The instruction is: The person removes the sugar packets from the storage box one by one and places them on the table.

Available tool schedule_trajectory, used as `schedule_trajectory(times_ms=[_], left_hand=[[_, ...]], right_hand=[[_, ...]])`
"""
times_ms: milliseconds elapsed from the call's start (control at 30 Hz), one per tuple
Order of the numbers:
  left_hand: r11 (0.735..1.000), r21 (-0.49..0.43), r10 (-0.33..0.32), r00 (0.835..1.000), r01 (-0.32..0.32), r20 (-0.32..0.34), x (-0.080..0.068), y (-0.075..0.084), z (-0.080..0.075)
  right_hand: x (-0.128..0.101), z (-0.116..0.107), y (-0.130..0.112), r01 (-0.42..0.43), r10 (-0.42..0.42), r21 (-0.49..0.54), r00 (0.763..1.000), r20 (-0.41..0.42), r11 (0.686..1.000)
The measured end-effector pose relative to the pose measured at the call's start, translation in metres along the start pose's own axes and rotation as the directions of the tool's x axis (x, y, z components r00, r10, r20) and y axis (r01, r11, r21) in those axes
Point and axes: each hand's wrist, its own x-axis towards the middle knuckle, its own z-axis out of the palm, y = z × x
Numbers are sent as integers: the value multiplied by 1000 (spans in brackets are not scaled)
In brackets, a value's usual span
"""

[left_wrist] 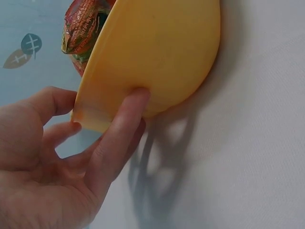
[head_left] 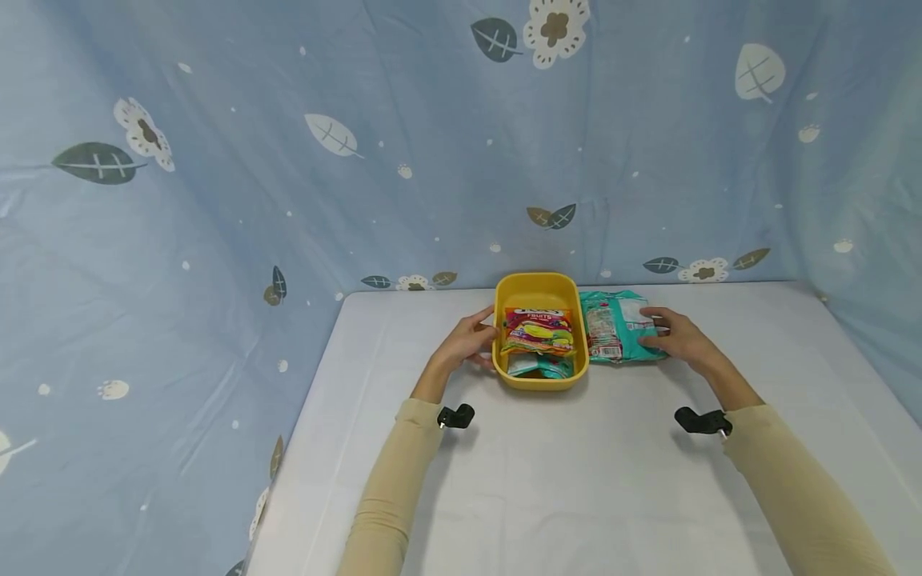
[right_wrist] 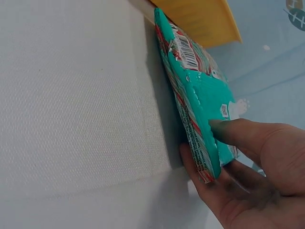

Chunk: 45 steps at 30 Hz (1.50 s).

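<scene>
A yellow plastic bin (head_left: pixel 542 385) stands near the back of the white table. My left hand (head_left: pixel 464 340) holds it by its left side; in the left wrist view, one finger presses the outer wall while others meet the rim. Inside lie a red and yellow fruit candy packet (head_left: pixel 540 331) and, partly covered by it, a teal packet (head_left: pixel 547 367). Another teal packet (head_left: pixel 619 326), with a white panel and barcode, lies right of the bin. Its right end is pinched by my right hand (head_left: pixel 677 338), thumb on top and fingers beneath the edge.
The white tabletop (head_left: pixel 562 480) stretches in front of the bin and to both sides. Behind and to the left hangs a blue curtain (head_left: pixel 432 160) with leaves and flowers. A black camera mount sits at each wrist.
</scene>
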Motion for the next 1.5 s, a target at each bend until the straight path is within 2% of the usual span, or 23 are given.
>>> schedule_trajectory(times_ms=[500,700,1100,1500], left_hand=[[1000,11,3,1000,-3,7,-2,2,0],[1000,3,8,1000,-8,6,-3,2,1],[1000,22,4,1000,-4,-3,-5,1,3],[999,33,4,1000,-4,-6,-4,3,2]], right_hand=[[-4,-2,-2,13,-13,-11,1000,6,1000],[-5,-2,-1,49,-49,-20,999,-2,999],[-5,2,0,76,-82,-170,996,-26,982],[-4,0,-8,102,-110,-293,994,-11,951]])
